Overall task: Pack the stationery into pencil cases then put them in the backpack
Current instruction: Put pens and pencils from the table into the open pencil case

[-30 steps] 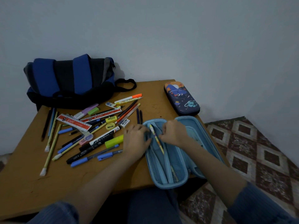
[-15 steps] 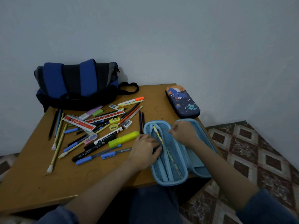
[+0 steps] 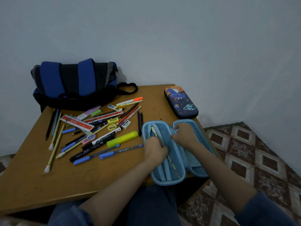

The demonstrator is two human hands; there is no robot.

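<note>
An open pencil case (image 3: 167, 183), light blue, is seen at the lower centre-right of the frame. It is laid on the near right corner of a wooden table (image 3: 81, 181), its two halves spread flat and its near end overhanging the table's edge. The left hand (image 3: 154, 150) is laid on the case's left half, over the mesh pocket, with fingers curled down. A yellow pencil (image 3: 153, 130) is tucked in that pocket and passes under the hand, but whether it is pinched cannot be told. The right hand (image 3: 184, 136) is set at the middle of the case, fingers and thumb curled round the inner flap between the halves.

Above it, right of centre, a closed pencil case (image 3: 180, 101) printed with planets is placed near the table's far edge, apart from the open one. The backpack (image 3: 75, 84), blue and black, is stood at the upper left of the table against the wall, its strap trailing to the right.

Below the backpack, loose stationery is scattered across the left of centre: a yellow highlighter (image 3: 122, 139) just beside the open case, red rulers (image 3: 76, 122), a black marker (image 3: 84, 153), blue-capped pens (image 3: 106, 155), pencils and erasers. A patterned floor (image 3: 252, 160) is shown at lower right.
</note>
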